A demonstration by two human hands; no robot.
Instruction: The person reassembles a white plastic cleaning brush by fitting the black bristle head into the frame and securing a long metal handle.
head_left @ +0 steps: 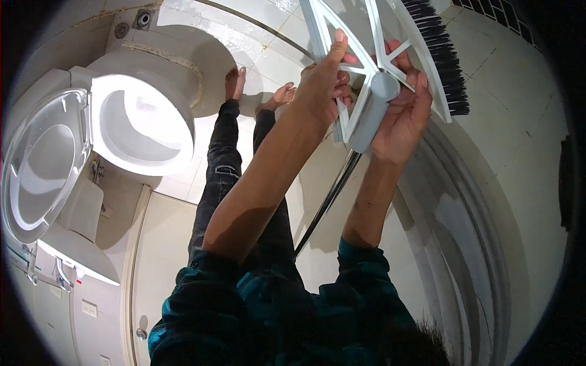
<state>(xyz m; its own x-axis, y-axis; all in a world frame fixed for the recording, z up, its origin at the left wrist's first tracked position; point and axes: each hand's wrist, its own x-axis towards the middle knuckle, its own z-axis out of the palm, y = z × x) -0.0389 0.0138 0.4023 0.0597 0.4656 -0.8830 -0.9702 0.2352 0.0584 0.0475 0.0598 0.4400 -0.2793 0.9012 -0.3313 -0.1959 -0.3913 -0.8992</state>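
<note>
Broom head (386, 85), white-framed with black bristles (441, 61), raised before the person: left hand (320, 88) grips the frame, right hand (400, 125) cups the grey hub (369, 123). Shiny pole (326, 204) slants down. Farther off, leftward, a white toilet (188, 125) with lid (61, 97) up.

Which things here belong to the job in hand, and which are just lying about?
In the job:
Curved white plastic brush head with black bristles, right fingers on its ribs
White open-ribbed plastic frame, left fingers gripping it
Grey rounded plastic hub
Shiny metal pole

Untouched, just around:
White round-bowled toilet
Off-white door with round metal knob
Round metal floor drain
</note>
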